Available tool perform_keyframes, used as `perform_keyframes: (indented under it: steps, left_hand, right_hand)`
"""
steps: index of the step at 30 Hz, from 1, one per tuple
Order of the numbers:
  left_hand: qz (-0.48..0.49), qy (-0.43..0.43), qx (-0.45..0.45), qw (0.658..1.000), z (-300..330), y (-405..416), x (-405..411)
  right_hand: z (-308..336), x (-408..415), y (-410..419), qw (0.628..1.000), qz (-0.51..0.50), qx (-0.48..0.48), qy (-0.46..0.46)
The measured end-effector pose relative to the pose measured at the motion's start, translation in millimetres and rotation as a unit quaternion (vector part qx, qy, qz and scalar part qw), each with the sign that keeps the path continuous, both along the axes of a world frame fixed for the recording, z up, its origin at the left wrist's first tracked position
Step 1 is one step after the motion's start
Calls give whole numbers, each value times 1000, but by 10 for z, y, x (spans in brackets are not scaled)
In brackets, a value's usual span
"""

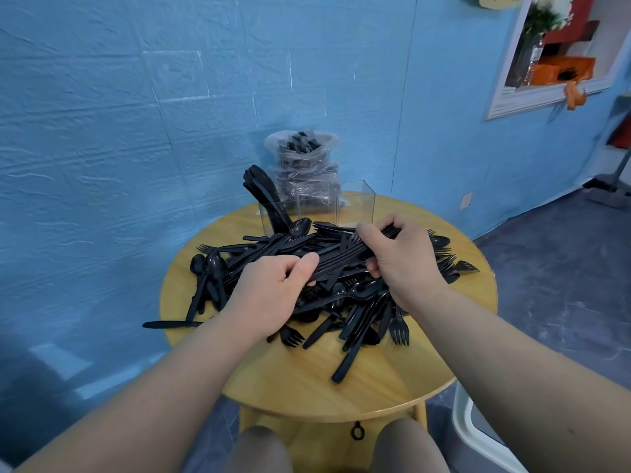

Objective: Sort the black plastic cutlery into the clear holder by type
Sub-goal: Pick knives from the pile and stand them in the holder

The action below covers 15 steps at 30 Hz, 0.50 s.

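I have a bundle of black plastic forks (341,261) gripped at both ends, left hand (273,288) on the handles, right hand (403,264) curled near the tines, above the loose black cutlery heap (358,312) on the round wooden table (375,380). I judge I am mid-gathering forks; next I must lift them clear and stand them in an empty compartment of the clear acrylic holder (355,203) behind the heap, away from the left one holding knives.

- Black plastic cutlery (355,302): forks, spoons, knives heaped loose mid-desk; one bundle of forks (341,259) lifted above heap.
- Clear holder (355,206): upright behind heap, left compartment stocked with knives (263,192), right compartment bare.
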<state>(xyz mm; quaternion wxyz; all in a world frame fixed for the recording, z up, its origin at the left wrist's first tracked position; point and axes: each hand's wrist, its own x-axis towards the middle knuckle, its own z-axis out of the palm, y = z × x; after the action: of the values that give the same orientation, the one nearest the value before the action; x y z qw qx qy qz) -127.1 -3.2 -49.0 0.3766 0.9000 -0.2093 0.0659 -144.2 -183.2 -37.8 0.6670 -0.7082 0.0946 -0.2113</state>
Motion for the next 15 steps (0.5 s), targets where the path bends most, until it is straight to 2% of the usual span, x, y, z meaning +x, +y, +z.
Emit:
perform_keyframes:
  steps: [3, 7, 11, 13, 15]
  left_hand:
    - [27, -32, -19, 999, 10, -33, -7]
    - [18, -41, 1, 999, -9, -54, -36]
    - [36, -62, 8, 997, 41, -36, 25]
    - [41, -85, 11, 995, 72, -15, 89]
    - [36, -102, 16, 994, 95, 5, 149]
  right_hand:
    - [0, -2, 35, 1000, -18, -8, 1]
    - [46, 32, 83, 999, -31, -13, 5]
    - [129, 65, 191, 980, 32, 197, -5]
    - [146, 103, 246, 972, 57, 226, 7]
    - [164, 159, 289, 974, 68, 215, 17]
